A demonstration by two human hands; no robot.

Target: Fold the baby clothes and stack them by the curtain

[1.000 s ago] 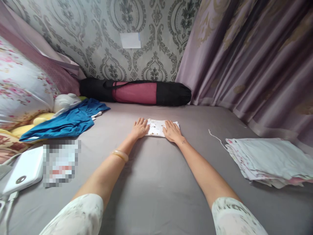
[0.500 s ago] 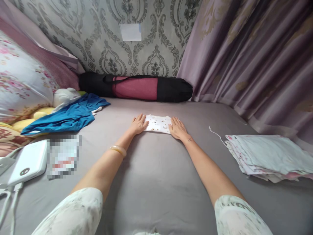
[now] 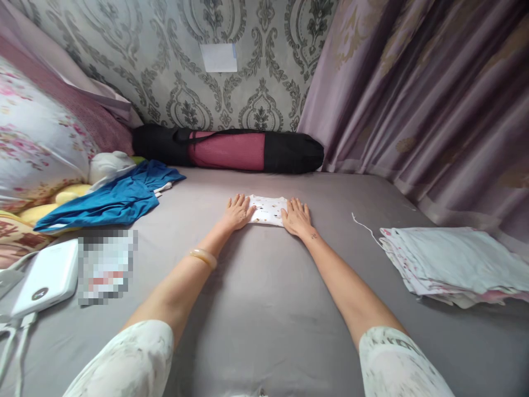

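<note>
A small folded white garment [image 3: 267,210] with a scattered print lies flat on the grey bed sheet [image 3: 264,286]. My left hand [image 3: 239,212] rests flat on its left edge, fingers spread and pointing away from me. On the right edge lies my right hand [image 3: 296,215], also palm down with fingers stretched out. Both thumbs point inward over the cloth. The garment's side edges are partly hidden under my hands.
Folded cloths [image 3: 458,262] are stacked at the right, beside a thin white string [image 3: 366,227]. A blue garment [image 3: 111,193] and a white power bank [image 3: 47,275] with cables lie left. A long black and red bag [image 3: 227,150] lies along the wall.
My hands have come slightly closer together on the folded garment, the left moving right and the right moving left. The garment stays in place between them.
</note>
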